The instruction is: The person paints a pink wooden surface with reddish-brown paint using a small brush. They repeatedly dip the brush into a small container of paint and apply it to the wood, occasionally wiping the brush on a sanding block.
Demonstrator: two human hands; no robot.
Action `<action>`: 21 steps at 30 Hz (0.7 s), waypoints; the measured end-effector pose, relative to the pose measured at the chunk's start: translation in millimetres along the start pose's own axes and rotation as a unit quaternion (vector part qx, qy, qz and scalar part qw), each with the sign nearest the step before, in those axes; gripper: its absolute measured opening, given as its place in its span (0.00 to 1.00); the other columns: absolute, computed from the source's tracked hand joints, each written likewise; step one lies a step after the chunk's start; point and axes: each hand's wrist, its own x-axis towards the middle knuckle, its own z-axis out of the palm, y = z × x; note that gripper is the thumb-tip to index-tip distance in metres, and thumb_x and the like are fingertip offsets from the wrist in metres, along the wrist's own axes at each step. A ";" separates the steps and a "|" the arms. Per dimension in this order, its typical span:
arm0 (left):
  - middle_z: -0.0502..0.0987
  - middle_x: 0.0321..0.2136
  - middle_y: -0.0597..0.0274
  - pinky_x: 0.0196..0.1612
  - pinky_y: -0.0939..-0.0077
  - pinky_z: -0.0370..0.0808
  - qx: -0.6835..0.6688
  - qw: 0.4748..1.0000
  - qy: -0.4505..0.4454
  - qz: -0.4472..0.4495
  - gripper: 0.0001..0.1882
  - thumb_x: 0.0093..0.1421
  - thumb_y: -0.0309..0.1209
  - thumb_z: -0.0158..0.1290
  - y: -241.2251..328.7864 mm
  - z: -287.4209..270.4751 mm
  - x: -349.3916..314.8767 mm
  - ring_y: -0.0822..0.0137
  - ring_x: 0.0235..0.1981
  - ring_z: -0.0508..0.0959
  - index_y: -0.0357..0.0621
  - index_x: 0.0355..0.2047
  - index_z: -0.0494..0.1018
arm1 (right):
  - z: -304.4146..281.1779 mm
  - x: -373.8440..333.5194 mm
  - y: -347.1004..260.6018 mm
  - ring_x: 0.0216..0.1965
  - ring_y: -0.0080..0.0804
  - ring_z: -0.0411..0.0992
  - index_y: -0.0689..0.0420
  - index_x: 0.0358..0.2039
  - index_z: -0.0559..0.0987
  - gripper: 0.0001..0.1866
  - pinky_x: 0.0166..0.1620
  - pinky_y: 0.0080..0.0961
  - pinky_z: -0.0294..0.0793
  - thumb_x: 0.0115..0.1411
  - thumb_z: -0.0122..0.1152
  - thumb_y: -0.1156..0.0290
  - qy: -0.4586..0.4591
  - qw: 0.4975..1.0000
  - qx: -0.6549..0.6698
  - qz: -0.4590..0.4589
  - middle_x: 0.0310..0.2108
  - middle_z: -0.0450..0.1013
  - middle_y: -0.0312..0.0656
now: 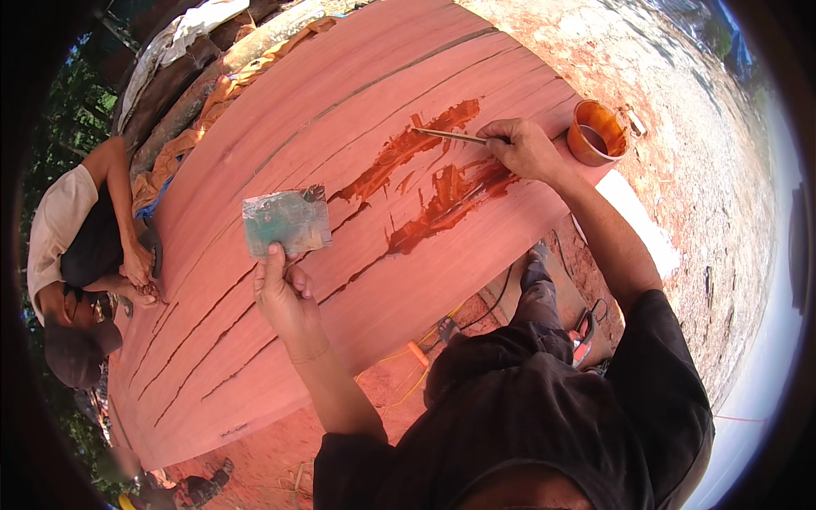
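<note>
- Head view: left hand grips a flat greenish plate over the middle of the reddish wooden slab.
- Right hand pinches a thin stick, tip at smeared red paste.
- Red-stained tub stands at the slab's near right corner.

orange sheeting, white sheet, green foliage

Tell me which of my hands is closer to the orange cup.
Right. Your right hand, holding a thin stick, is just left of the orange cup; your left hand, holding a greenish sheet, is much farther left.
</note>
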 end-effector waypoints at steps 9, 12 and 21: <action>0.77 0.27 0.65 0.15 0.84 0.56 -0.018 1.000 0.019 0.000 0.08 0.69 0.35 0.59 3.5 -10.5 -11.9 0.80 0.15 0.63 0.45 0.35 0.77 | 33.8 19.2 5.2 0.43 0.47 0.81 0.56 0.44 0.87 0.14 0.50 0.38 0.79 0.59 0.62 0.70 0.013 0.992 -0.049 -0.111 0.40 0.83 0.48; 0.77 0.28 0.65 0.15 0.84 0.56 -0.022 1.000 0.017 0.000 0.08 0.69 0.35 0.59 2.0 -11.6 -12.6 0.80 0.15 0.63 0.45 0.35 0.77 | 34.6 21.3 6.1 0.43 0.47 0.80 0.57 0.43 0.87 0.13 0.49 0.39 0.79 0.57 0.63 0.71 -0.003 0.983 -0.100 -0.156 0.39 0.82 0.48; 0.77 0.28 0.67 0.15 0.85 0.57 -0.013 1.000 0.008 0.001 0.08 0.69 0.37 0.60 1.1 -20.1 -15.2 0.80 0.15 0.63 0.48 0.36 0.75 | 10.2 2.7 -4.6 0.42 0.49 0.78 0.60 0.38 0.86 0.11 0.46 0.41 0.79 0.54 0.63 0.79 0.048 0.981 -0.136 -0.132 0.36 0.81 0.48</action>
